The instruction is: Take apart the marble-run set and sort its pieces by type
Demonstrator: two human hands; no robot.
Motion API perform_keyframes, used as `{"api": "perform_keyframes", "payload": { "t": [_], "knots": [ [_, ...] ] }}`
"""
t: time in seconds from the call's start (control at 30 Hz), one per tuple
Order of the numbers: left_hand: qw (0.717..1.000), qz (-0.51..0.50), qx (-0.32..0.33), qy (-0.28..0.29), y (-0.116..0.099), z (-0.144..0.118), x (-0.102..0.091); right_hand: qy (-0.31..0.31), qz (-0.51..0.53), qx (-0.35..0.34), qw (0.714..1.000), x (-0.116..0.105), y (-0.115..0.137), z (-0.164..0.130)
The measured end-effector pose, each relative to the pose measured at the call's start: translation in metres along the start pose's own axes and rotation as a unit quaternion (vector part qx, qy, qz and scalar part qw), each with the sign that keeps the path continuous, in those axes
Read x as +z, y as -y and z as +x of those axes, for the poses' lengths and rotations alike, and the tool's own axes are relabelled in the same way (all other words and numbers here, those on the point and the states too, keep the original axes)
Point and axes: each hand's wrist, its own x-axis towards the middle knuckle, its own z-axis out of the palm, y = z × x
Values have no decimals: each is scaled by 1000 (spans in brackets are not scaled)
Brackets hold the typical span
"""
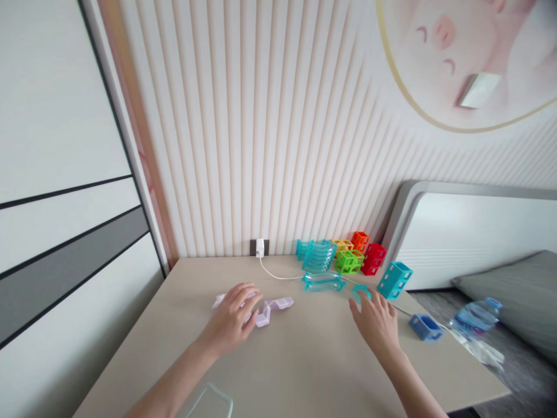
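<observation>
My left hand [235,318] is over a pale purple and white folding snake puzzle [281,303] on the table, hiding its middle. The fingers are slightly bent and apart; whether they touch it I cannot tell. My right hand [378,320] is open, fingers spread, just in front of a small clear teal piece [361,288], partly covering it. To its right are a teal hollow block [395,280] and a blue hollow block [425,327]. Clear teal tube pieces [322,282] lie on the table between the hands, farther back.
Red [373,259], green [349,262], yellow and orange blocks stand by the wall. A white charger [260,248] with a cable runs behind them. A water bottle [476,318] and white tissue [483,351] are at the right edge. A pale green outline [217,390] shows near the front.
</observation>
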Motion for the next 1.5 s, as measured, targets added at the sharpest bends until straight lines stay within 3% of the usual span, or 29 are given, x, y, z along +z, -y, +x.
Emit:
{"api": "perform_keyframes", "payload": {
  "t": [0.13,0.27,0.4,0.63,0.8,0.93,1.0,1.07,1.17,1.23,1.37,1.5],
  "knots": [
    [997,40,-55,23,41,-12,-17,-48,-3,-5,999,-5,7,0],
    [993,42,-108,-21,61,-32,-14,-9,6,55,998,8,-1,6],
    [989,17,-142,-42,64,-43,-2,39,91,63,993,26,-12,8],
    [984,-18,-177,20,62,-51,7,43,129,34,990,36,-23,14],
    [986,-38,-153,62,58,-57,5,36,120,46,991,37,-22,15],
    [989,-34,-130,61,57,-60,8,1,104,71,992,29,-13,10],
    [990,-28,-126,55,58,-60,9,-55,109,51,991,19,3,1],
    [992,-15,-114,54,56,-58,9,-113,157,-37,980,4,29,-14],
    [996,9,-73,45,44,-52,1,-119,282,-235,923,-29,82,-45],
    [999,18,-44,23,32,-44,-10,-91,340,-313,882,-52,119,-63],
    [999,8,-21,-23,12,-21,-38,-44,440,-333,833,-88,173,-72],
    [990,-60,-69,-109,9,13,-62,53,591,-262,761,-111,200,-42]
  ]
}}
